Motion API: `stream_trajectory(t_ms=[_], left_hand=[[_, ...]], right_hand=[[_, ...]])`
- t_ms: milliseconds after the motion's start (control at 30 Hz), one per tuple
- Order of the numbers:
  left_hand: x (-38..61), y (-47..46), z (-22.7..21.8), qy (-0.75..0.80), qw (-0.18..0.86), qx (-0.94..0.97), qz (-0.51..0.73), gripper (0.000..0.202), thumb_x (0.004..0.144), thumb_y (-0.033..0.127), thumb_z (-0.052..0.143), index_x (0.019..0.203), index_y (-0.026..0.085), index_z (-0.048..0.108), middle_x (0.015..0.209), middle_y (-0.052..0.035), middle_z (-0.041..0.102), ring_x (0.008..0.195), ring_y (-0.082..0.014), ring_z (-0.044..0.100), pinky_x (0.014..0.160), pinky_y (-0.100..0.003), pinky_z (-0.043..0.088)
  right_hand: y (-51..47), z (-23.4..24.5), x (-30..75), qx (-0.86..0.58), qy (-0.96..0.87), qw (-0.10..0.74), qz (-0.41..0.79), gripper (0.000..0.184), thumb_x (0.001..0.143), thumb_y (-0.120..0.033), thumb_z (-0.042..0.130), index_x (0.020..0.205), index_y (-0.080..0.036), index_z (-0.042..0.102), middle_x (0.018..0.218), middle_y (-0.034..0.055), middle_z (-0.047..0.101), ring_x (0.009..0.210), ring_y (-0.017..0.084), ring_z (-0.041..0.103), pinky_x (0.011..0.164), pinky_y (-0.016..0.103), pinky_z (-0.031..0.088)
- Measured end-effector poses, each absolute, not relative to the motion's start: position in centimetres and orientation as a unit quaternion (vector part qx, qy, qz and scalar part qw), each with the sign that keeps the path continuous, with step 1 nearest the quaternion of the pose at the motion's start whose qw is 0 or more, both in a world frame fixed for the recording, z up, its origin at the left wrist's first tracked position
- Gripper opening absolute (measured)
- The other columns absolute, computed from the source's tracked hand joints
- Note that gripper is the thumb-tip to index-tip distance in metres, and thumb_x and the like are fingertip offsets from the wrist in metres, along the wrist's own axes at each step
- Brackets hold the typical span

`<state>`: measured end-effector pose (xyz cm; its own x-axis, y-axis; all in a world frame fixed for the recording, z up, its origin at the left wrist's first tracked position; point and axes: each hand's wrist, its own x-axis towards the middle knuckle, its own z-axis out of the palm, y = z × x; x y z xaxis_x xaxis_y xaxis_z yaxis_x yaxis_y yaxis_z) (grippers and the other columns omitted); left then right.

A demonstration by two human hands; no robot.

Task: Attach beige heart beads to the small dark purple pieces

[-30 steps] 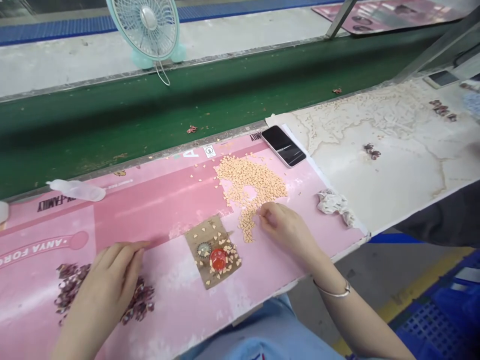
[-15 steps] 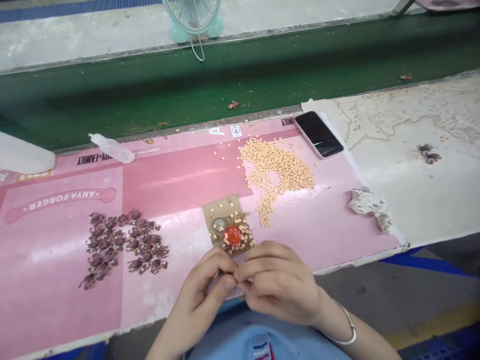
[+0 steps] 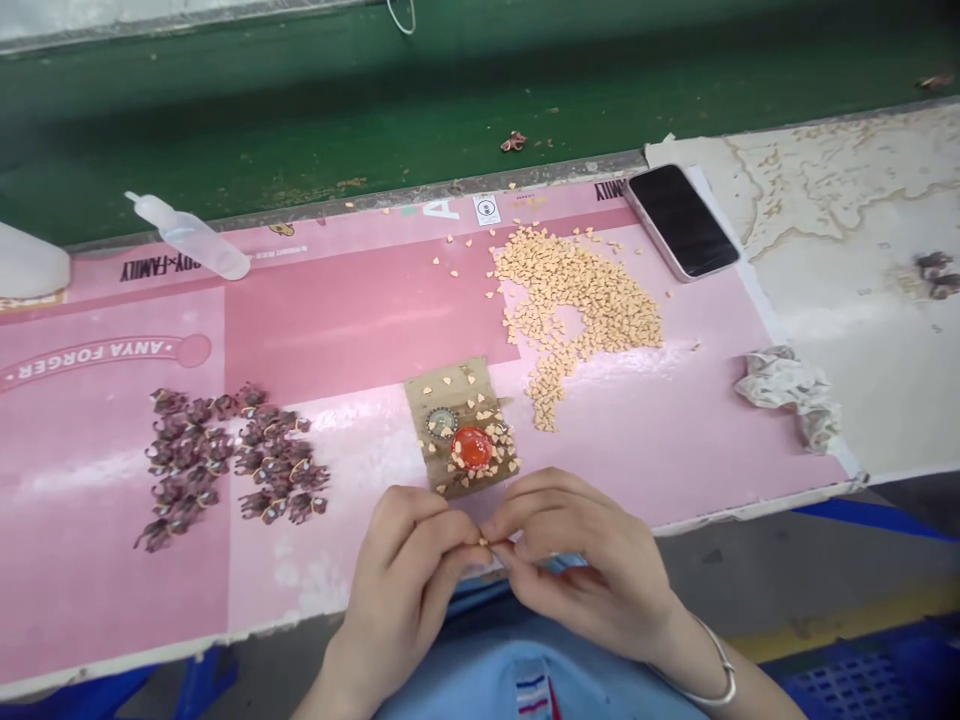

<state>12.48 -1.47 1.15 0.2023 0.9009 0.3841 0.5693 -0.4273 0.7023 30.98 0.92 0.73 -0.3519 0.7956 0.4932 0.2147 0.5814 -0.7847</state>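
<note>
My left hand (image 3: 420, 570) and my right hand (image 3: 589, 560) meet at the fingertips over the table's near edge, both closed in a pinch. Where they meet, a tiny tan piece (image 3: 484, 542) shows between the tips, touching my right fingers. Whatever else my left fingers grip is hidden. Just beyond lies a brown card (image 3: 452, 380) bearing a red cap-like dish (image 3: 472, 449) of shiny stuff, a grey bottle cap (image 3: 442, 422) and several loose tan pieces. A pile of small tan heart-shaped pieces (image 3: 600, 300) spreads farther back.
Rows of small dark purple figures (image 3: 274, 460) lie at the left. A clear squeeze bottle (image 3: 199, 240) and a white container (image 3: 30, 258) stand behind them. A phone (image 3: 684, 220) and crumpled tissue (image 3: 787, 390) lie at the right. Beyond the table runs a green surface (image 3: 300, 120).
My fingertips have drawn together, and a tan piece now shows between them. The dark bit that showed in my left fingers is hidden. The view has tilted down.
</note>
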Motion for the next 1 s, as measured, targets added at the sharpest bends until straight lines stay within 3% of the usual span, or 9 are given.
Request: stream_trajectory(t_ms=[200, 567, 1000], left_hand=[[12.0, 0.4, 2.7, 0.460, 0.176, 0.794, 0.357, 0.018, 0.108, 0.021, 0.049, 0.095, 0.021, 0.061, 0.078, -0.0009, 0.064, 0.072, -0.0141, 0.060, 0.065, -0.024, 0.051], [12.7, 1.6, 1.9, 0.466, 0.202, 0.777, 0.372, 0.016, 0.109, 0.024, 0.050, 0.096, 0.021, 0.060, 0.078, 0.0001, 0.064, 0.070, -0.0116, 0.061, 0.065, -0.020, 0.052], [12.5, -0.6, 0.3, 0.527, 0.222, 0.723, 0.388, 0.007, 0.104, 0.021, 0.060, 0.098, 0.022, 0.063, 0.081, 0.0004, 0.069, 0.072, -0.0122, 0.065, 0.063, -0.021, 0.053]], right_hand=[[2.2, 2.0, 31.5, -0.347, -0.743, 0.446, 0.359, 0.022, 0.095, -0.004, 0.064, 0.099, -0.025, 0.057, 0.088, -0.0008, 0.081, 0.080, 0.011, 0.077, 0.086, 0.024, 0.067], [3.4, 1.6, 31.7, -0.360, -0.735, 0.448, 0.359, 0.017, 0.098, -0.009, 0.067, 0.098, -0.023, 0.057, 0.087, 0.0003, 0.082, 0.083, 0.011, 0.079, 0.091, 0.021, 0.065], [2.3, 0.2, 30.4, -0.378, -0.709, 0.459, 0.379, 0.024, 0.092, -0.006, 0.069, 0.094, -0.025, 0.055, 0.084, -0.0002, 0.080, 0.079, 0.013, 0.078, 0.077, 0.024, 0.067]])
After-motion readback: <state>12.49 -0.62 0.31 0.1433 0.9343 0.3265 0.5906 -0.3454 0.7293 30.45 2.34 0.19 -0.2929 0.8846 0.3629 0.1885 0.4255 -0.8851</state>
